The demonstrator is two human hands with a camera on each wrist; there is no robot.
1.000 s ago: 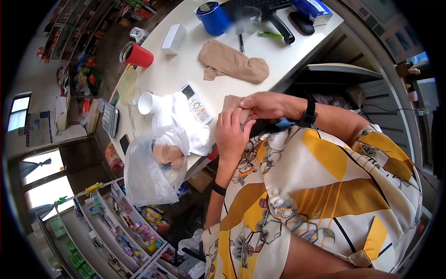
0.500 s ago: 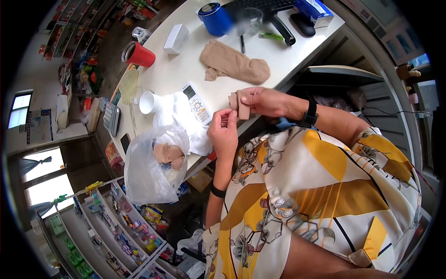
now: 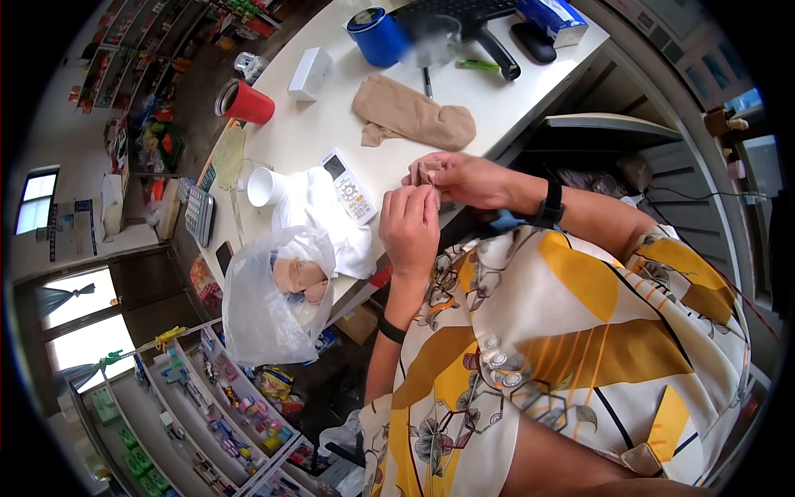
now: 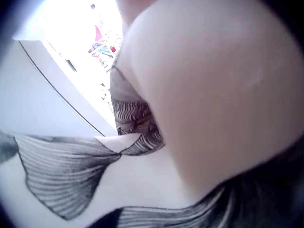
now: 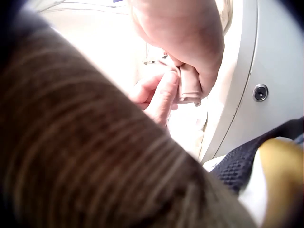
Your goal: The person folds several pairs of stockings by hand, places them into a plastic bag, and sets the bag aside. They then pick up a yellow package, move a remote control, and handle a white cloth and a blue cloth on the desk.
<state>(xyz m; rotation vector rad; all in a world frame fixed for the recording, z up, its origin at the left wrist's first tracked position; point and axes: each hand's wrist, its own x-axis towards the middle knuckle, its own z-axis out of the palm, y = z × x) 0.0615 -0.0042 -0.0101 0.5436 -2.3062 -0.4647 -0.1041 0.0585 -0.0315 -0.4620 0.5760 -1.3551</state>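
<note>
A small folded tan fabric piece (image 3: 428, 170) is in the right hand (image 3: 476, 180), gripped between thumb and fingers over the table edge. From the lower left, the left hand (image 3: 410, 228) meets it, fingers bent, pinching its near edge. The right wrist view has the folded fabric (image 5: 190, 85) under the large right hand (image 5: 183, 35), with the left hand's thumb (image 5: 164, 92) against its side. In the left wrist view, blurred skin fills much of the picture; fingers and fabric are hidden there. A longer tan fabric piece (image 3: 414, 114) lies flat on the white table (image 3: 331, 124).
Left of the hands are a remote (image 3: 349, 189), white cloth (image 3: 319, 215), clear plastic bag (image 3: 269, 306) and white cup (image 3: 265, 186). Farther off stand a red cup (image 3: 246, 102), white box (image 3: 310, 74) and blue container (image 3: 377, 37). A scanner (image 3: 497, 54) lies near the keyboard (image 3: 451, 10).
Half a second ago the fabric hung partly unfolded from the right hand; now it is more compact and mostly covered by fingers. The left hand has moved up and right against it.
</note>
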